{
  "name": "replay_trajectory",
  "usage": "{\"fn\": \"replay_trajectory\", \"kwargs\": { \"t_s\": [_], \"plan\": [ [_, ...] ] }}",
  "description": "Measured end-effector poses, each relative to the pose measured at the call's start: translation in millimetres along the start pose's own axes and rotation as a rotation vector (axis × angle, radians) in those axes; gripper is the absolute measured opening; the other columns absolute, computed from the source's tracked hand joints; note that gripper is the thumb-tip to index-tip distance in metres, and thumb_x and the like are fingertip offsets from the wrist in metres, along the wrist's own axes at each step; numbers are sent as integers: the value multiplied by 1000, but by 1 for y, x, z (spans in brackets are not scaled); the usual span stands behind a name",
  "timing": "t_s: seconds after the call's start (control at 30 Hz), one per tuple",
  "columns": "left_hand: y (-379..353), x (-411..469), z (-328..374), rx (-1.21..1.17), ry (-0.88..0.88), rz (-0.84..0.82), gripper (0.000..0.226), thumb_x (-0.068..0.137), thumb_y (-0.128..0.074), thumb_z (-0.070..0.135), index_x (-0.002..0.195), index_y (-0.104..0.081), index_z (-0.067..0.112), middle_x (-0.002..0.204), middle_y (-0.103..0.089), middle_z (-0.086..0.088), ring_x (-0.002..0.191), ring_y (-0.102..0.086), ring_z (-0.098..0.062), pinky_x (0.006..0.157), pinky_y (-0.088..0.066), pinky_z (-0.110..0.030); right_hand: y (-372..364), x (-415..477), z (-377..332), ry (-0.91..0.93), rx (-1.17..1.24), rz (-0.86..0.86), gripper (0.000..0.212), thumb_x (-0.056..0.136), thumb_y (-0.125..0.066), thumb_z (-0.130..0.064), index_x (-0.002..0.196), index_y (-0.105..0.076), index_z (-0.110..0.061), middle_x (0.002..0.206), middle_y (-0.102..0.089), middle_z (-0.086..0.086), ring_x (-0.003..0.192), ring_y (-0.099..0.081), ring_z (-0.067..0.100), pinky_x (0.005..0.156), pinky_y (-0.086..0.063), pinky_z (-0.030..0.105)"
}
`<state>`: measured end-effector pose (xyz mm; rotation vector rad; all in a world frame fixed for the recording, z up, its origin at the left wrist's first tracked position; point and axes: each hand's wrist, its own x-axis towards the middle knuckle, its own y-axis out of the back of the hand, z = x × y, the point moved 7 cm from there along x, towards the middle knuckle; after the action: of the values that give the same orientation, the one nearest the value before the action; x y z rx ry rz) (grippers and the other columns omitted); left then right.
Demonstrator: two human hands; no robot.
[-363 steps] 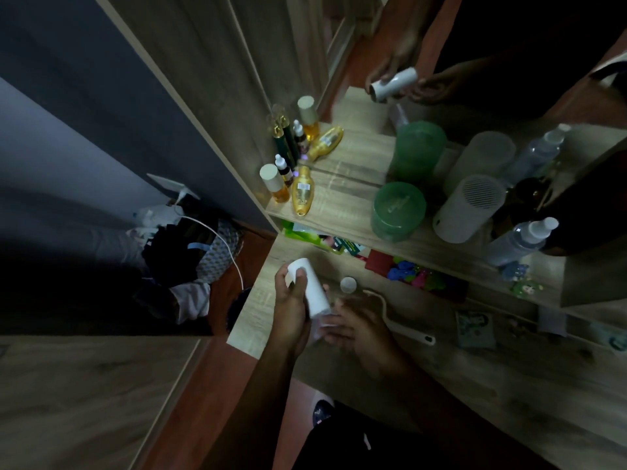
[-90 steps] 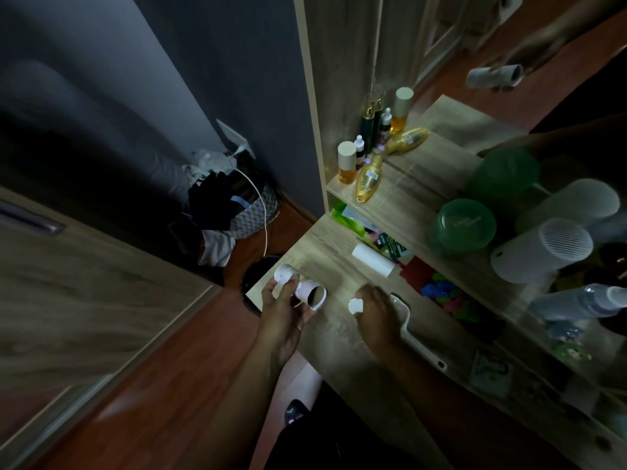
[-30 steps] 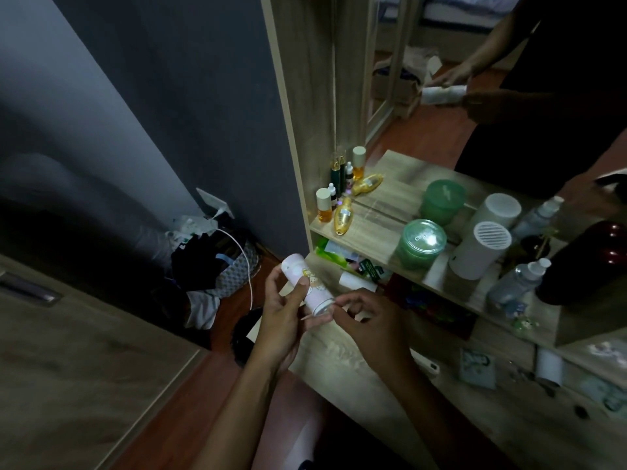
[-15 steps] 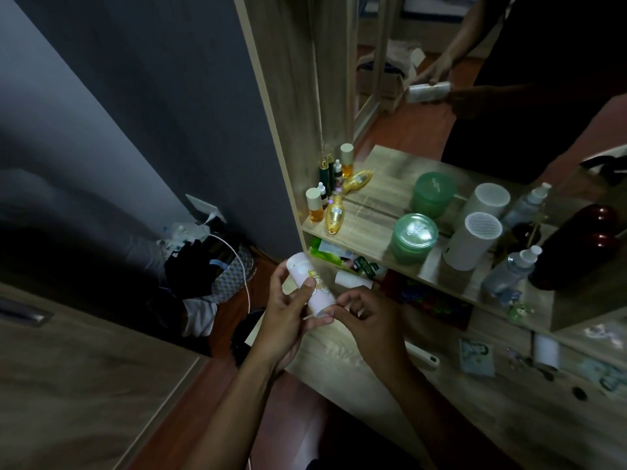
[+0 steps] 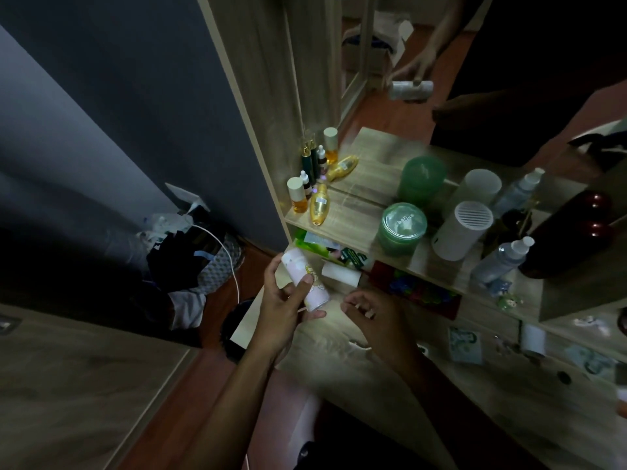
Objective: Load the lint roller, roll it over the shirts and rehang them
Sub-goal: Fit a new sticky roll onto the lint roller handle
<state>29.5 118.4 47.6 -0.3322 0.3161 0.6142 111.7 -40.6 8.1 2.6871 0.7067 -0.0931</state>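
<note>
My left hand [image 5: 283, 312] grips a pale pink lint roll [image 5: 307, 278] printed with a small cartoon, held tilted above the desk's left end. My right hand [image 5: 373, 318] hovers just right of the roll's lower end with its fingers loosely curled, apart from the roll and holding nothing that I can see. A second plain white roll [image 5: 341, 274] lies on the desk behind my hands. Only a small white bit of the roller handle [image 5: 421, 350] shows beside my right forearm. No shirts are in view.
The wooden desk [image 5: 339, 364] has a low shelf [image 5: 359, 225] with oil bottles [image 5: 319, 205], a green jar [image 5: 402, 228], a white cylinder [image 5: 463, 230] and a spray bottle [image 5: 502, 261]. A mirror stands behind. A bag with a white cable [image 5: 200, 256] sits on the floor at left.
My right hand has drawn away from the end of the pink roll, which it was touching half a second ago. The left hand keeps its hold on the roll.
</note>
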Motion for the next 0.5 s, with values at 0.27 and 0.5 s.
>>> {"fn": "replay_trajectory", "kwargs": {
  "t_s": [0.27,0.5],
  "plan": [
    [-6,13,-17,63,43,10,60,91,-68,12,136,-40,40,106,-64,-25,84,-69,-26,63,-59,-38,15,7,117,-248,-402,-22,34,91,-54,-1,122,-60,-12,125,-62,6,117,-57,21,98,-41,27],
    [3,19,-28,102,78,17,62,88,-72,12,127,-44,52,125,-60,-20,113,-63,-36,67,-60,-44,4,10,157,-421,-597,39,80,80,-71,-29,147,-29,-17,132,-56,11,121,-56,28,96,-51,43]
  ]
}}
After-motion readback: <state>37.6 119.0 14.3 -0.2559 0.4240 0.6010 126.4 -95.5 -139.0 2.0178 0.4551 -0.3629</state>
